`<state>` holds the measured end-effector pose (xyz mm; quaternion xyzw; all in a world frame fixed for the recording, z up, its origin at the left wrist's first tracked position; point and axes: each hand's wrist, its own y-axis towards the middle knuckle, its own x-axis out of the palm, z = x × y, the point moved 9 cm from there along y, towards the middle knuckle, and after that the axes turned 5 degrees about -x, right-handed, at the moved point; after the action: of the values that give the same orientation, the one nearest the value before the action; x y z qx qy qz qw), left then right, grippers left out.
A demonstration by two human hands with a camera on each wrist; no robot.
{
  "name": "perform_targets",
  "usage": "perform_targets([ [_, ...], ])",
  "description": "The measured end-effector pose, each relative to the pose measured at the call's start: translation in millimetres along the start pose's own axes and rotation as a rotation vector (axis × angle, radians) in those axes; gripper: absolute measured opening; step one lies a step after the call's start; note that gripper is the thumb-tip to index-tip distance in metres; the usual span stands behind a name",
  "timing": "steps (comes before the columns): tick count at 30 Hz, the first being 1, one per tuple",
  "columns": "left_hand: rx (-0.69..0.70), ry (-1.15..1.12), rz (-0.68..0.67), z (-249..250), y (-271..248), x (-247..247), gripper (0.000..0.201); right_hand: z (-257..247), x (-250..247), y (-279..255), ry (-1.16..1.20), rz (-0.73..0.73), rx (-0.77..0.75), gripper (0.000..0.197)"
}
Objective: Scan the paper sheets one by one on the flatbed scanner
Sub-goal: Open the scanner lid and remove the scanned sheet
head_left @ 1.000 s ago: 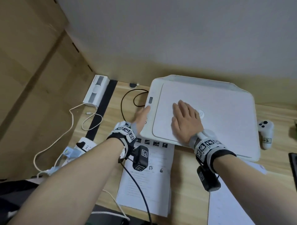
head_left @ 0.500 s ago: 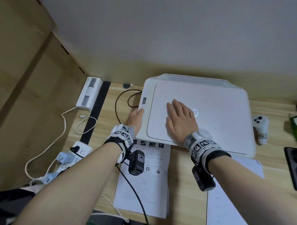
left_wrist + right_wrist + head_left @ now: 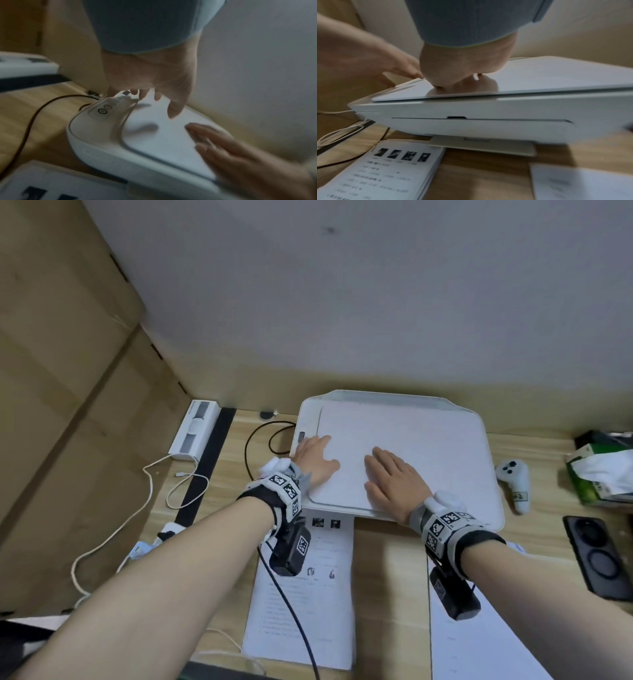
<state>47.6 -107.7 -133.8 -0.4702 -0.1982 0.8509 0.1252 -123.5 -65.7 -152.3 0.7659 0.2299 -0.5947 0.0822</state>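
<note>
Lying nearest the body are two lots of paper on the wooden desk (image 3: 387,577): a printed stack of sheets (image 3: 308,604) below the left wrist, with small dark pictures along its top edge, and a paler sheet (image 3: 479,645) under the right forearm. Just beyond their top edges stands the white flatbed scanner (image 3: 445,446), its lid down flat.

On that lid the right hand (image 3: 394,484) lies palm down, fingers straight and a little spread, holding nothing; the wrist view shows the heel of the palm pressed near the lid's front edge. The left hand (image 3: 315,457) rests at the lid's left edge, fingers straight and close together, gripping nothing; their tips reach the narrow control strip (image 3: 104,109) with round buttons, though blur hides whether a tip touches a button.

Left of the left fingers, a black cable (image 3: 260,440) loops on the desk, and farther left lie a white cable (image 3: 144,498) and a white power strip (image 3: 195,426). Well right of the right fingers sit a white controller (image 3: 513,484), a dark phone (image 3: 596,556) and a green tissue pack (image 3: 599,474).
</note>
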Motion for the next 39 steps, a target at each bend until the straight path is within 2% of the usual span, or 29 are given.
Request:
perform_targets([
  [3,0.1,0.349,-0.172,-5.1,-15.3,43.1,0.094,23.2,-5.7,-42.5,0.001,-0.003,0.087,0.068],
  [6,0.188,0.504,-0.178,-2.3,-24.3,61.8,0.108,43.1,-10.7,-85.9,0.003,-0.005,0.172,0.059],
  [14,0.297,0.787,-0.099,6.7,-38.1,56.1,0.086,50.6,-18.3,-140.6,-0.012,-0.047,0.284,0.036],
  [17,0.311,0.848,-0.1,10.1,-44.0,51.0,0.075,49.4,-21.9,-149.9,-0.039,-0.051,0.333,0.039],
  [20,0.382,0.975,-0.027,15.6,-48.2,52.0,0.069,39.8,-25.4,-153.3,-0.06,-0.043,0.368,0.044],
  [25,0.456,1.093,0.064,35.7,-60.8,48.2,0.062,22.0,-31.5,-150.3,-0.09,-0.058,0.336,0.042],
  [28,0.554,1.088,0.133,56.3,-71.9,23.7,0.055,17.6,-55.3,-139.9,-0.031,-0.019,0.328,0.037],
  [32,0.661,1.036,0.309,91.6,-85.1,-40.5,0.043,19.0,-119.6,-111.3,0.015,0.204,0.269,0.031],
  [35,0.561,0.717,0.348,106.2,-69.7,-87.4,0.044,28.1,-164.2,-91.1,0.006,0.383,0.225,0.051],
  [39,0.347,0.065,0.397,113.5,-19.2,-139.7,0.053,46.3,-209.6,-49.4,-0.032,0.454,0.199,0.075],
])
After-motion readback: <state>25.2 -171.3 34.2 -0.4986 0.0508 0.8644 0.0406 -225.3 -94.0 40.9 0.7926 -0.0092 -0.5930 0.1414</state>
